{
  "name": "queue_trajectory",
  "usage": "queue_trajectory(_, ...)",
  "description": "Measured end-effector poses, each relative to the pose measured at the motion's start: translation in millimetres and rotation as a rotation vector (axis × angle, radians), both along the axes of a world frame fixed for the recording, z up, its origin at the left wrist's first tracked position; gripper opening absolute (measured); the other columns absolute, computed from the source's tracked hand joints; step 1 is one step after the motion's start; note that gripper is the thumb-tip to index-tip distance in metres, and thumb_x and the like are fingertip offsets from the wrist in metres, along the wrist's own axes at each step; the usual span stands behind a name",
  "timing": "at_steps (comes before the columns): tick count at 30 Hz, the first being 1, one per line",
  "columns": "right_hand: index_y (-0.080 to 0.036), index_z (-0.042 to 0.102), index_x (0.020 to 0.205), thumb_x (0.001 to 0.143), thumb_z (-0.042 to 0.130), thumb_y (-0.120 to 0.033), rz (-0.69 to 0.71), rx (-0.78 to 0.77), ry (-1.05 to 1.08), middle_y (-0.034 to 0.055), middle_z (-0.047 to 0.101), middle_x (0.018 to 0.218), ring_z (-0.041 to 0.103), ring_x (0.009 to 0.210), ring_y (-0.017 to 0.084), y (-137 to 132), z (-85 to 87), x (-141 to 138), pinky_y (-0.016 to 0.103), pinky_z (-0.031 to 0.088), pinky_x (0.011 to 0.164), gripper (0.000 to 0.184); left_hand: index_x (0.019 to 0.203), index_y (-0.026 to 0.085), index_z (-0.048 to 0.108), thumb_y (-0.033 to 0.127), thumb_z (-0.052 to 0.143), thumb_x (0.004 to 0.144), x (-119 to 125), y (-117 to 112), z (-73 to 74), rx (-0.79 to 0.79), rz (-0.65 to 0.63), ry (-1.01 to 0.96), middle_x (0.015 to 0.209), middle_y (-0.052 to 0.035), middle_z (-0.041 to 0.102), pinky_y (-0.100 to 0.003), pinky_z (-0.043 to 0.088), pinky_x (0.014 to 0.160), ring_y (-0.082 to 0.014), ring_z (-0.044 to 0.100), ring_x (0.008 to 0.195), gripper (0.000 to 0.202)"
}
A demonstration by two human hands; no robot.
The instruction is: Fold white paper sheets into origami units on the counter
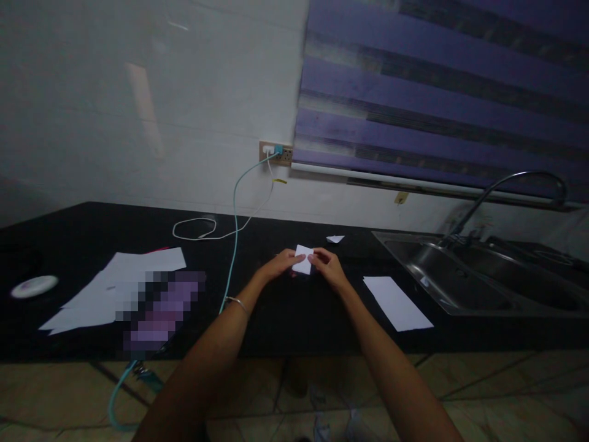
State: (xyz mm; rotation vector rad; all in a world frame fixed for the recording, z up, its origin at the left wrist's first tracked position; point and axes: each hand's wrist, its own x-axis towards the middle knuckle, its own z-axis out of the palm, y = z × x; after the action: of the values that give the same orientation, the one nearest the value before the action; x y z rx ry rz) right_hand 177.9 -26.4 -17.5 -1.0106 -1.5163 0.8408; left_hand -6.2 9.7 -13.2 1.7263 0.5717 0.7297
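Observation:
A small folded piece of white paper (302, 260) is held between my two hands, just above the black countertop. My left hand (279, 264) grips its left side, with the thumb across the front. On the right side, my right hand (328, 265) pinches it the same way, thumb on the face and fingers behind. The fingers behind the paper are partly hidden. Beyond my right hand, a small folded paper shape (335, 239) lies on the counter. A white paper strip (397, 303) lies flat to the right of my right forearm.
Several loose white sheets (99, 288) lie at the left, beside a blurred-out purple item (165, 310) and a white round object (34, 286). A teal cable (235, 227) runs down from the wall socket (276, 153). At the right is a steel sink (453, 279) with a tap (488, 190).

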Motion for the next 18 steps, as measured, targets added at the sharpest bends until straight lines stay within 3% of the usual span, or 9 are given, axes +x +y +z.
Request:
queue_trajectory(3,-0.02,0.059,0.098,0.069,0.07,-0.042,-0.121,0.068,0.029,-0.0028,0.05,0.07,0.044,0.058,0.011,2,1.2,1,0.024,0.035,0.053,0.038,0.073,0.01,0.062,0.054,0.051,0.084,2,-2,0.2,0.06,-0.008,0.078,0.057,-0.0027,0.059,-0.02,0.036,0.045,-0.0088,0.05,0.045,0.047)
queue_trajectory(6,-0.021,0.053,0.09,0.069,0.068,-0.042,-0.23,0.107,0.023,-0.0065,0.04,0.06,0.037,0.052,0.01,0,2.5,1,0.022,0.032,0.05,0.034,0.071,0.01,0.062,0.052,0.051,0.084,7,-4,0.9,0.124,0.071,0.145,0.055,-0.0024,0.058,-0.02,0.037,0.046,-0.0102,0.05,0.046,0.045)
queue_trajectory(10,-0.022,0.047,0.081,0.072,0.067,-0.042,-0.222,0.146,-0.063,-0.0082,0.035,0.056,0.034,0.049,0.01,-6,3.2,-7,0.023,0.031,0.051,0.03,0.079,0.011,0.066,0.039,0.057,0.082,13,-4,0.7,0.233,0.194,0.079,0.068,-0.0043,0.064,-0.023,0.043,0.059,-0.0164,0.058,0.067,0.03)
queue_trajectory(14,-0.022,0.046,0.078,0.071,0.068,-0.042,-0.205,0.164,-0.15,-0.0073,0.037,0.057,0.035,0.052,0.01,-11,3.5,-16,0.023,0.032,0.053,0.031,0.096,0.011,0.065,0.023,0.058,0.079,16,-5,0.6,0.306,0.101,-0.037,0.094,-0.0075,0.066,-0.027,0.044,0.079,-0.0191,0.058,0.088,0.022)
queue_trajectory(18,-0.022,0.046,0.076,0.068,0.071,-0.043,-0.225,0.159,-0.234,-0.0065,0.04,0.06,0.037,0.055,0.011,-14,3.3,-17,0.023,0.032,0.054,0.034,0.106,0.012,0.061,0.016,0.063,0.071,16,-8,1.4,0.207,-0.035,-0.122,0.102,-0.0075,0.063,-0.028,0.043,0.084,-0.0183,0.057,0.092,0.035)
